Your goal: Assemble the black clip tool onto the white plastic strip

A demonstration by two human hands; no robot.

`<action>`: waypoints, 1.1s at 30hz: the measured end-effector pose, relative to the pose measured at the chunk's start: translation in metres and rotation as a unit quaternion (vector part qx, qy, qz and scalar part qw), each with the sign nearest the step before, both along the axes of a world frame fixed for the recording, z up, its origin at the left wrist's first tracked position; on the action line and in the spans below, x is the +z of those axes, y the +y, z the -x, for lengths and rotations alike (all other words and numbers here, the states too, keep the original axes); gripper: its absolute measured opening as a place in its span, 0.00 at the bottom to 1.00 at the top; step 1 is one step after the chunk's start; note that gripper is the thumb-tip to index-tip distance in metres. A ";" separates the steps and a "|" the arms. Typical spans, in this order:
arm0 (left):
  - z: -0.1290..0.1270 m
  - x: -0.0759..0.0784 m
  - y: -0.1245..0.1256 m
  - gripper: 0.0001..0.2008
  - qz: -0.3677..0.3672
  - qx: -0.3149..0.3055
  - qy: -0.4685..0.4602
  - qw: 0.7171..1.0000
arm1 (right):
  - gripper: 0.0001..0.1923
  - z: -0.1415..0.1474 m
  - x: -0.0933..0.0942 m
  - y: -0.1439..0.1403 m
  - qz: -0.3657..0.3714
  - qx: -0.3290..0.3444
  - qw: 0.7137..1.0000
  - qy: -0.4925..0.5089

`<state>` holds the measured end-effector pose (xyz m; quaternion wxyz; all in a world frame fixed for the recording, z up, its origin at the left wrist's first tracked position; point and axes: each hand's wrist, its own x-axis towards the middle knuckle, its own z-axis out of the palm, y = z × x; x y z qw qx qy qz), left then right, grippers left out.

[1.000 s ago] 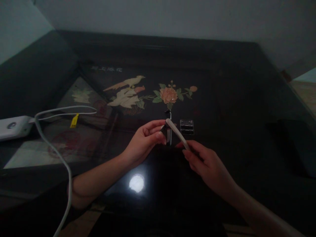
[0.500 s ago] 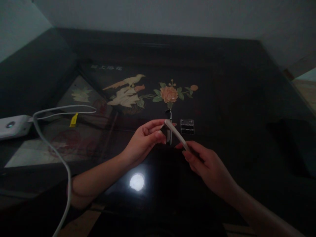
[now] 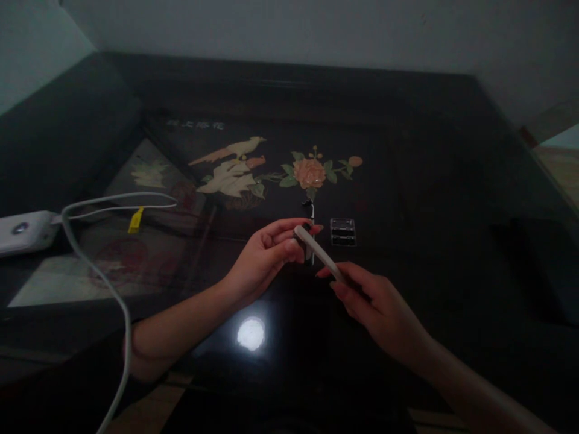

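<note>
My left hand (image 3: pixel 268 256) is closed in a pinch on a small dark piece (image 3: pixel 300 239) that its fingers mostly hide. My right hand (image 3: pixel 368 296) pinches the lower end of a pale, narrow strip (image 3: pixel 321 254) with a rounded tip. The strip slants up to the left, and its tip overlaps the dark piece at my left fingertips; I cannot tell whether they are joined. Just behind these fingers shows a thin upright white-edged item (image 3: pixel 312 210) with black parts. To its right lies a small clear case (image 3: pixel 342 232) with black pieces inside.
A glossy dark table (image 3: pixel 434 199) carries a bird-and-flower picture (image 3: pixel 310 173). At the left sits a white device (image 3: pixel 27 232) with a white cable (image 3: pixel 106 280) looping toward me and a yellow tag (image 3: pixel 136 220). A dark flat shape (image 3: pixel 547 271) lies far right.
The strip's tip has shifted slightly left and down, and the strip looks straighter. My right hand has moved a little left. My left hand stays in place.
</note>
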<state>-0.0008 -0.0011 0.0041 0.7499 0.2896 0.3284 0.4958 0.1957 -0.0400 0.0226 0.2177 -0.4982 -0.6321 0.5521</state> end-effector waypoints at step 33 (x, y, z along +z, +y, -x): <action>-0.001 0.001 0.000 0.21 0.007 0.000 -0.013 1.000 | 0.14 -0.002 -0.001 0.000 0.006 0.004 1.000 0.025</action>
